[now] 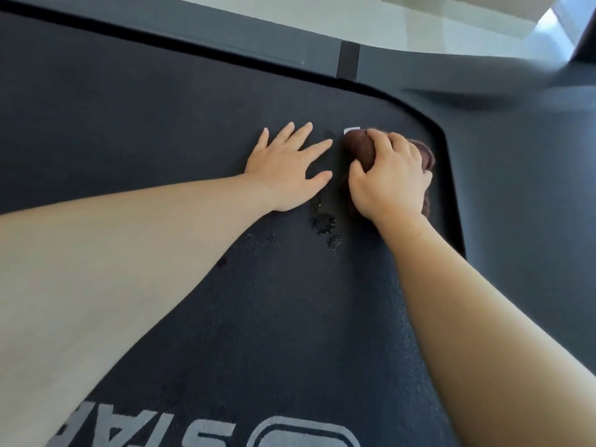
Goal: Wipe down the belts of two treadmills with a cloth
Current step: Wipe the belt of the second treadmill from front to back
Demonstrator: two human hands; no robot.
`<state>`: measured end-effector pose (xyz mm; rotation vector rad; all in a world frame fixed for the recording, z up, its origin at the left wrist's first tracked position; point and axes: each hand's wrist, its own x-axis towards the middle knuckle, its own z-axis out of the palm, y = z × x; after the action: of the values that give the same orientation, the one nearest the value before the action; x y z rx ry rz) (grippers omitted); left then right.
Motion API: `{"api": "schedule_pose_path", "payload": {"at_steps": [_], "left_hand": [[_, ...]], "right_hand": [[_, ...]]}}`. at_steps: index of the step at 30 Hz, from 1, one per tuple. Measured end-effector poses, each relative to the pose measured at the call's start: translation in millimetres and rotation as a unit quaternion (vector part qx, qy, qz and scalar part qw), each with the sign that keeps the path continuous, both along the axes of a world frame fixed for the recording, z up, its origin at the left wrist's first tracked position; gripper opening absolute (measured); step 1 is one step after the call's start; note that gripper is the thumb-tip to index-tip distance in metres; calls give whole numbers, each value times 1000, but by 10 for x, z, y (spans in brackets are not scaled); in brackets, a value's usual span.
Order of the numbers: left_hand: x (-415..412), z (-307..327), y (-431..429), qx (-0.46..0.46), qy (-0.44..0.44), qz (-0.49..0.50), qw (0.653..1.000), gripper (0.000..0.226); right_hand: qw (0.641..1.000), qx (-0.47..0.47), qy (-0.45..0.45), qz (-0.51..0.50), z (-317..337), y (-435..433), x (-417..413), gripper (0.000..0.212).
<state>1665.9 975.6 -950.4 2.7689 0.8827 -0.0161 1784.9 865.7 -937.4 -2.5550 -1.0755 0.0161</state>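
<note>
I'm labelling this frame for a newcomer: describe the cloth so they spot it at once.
Start at the dark belt filling the view, then go to its rounded far right corner. There the right hand grips the cloth, the only brown, fuzzy thing.

From my right grip (387, 175) on the cloth (358, 150), bare belt (290, 317) runs free toward 7 o'clock. My left grip (287, 169) lies flat just beside at 9 o'clock, open belt beyond. The grey frame (516, 172) borders close at 12 and 3 o'clock.
</note>
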Motion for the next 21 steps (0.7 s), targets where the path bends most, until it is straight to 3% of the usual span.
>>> {"api": "schedule_pose_path", "payload": {"at_steps": [10,21], "left_hand": [[198,-88,208,33,-11,32,999,77],[197,-76,196,22,-19,37,999,68]], "right_hand": [[1000,3,2,3,14,644,524,52],[998,-61,5,26,117,352,237,54]]}}
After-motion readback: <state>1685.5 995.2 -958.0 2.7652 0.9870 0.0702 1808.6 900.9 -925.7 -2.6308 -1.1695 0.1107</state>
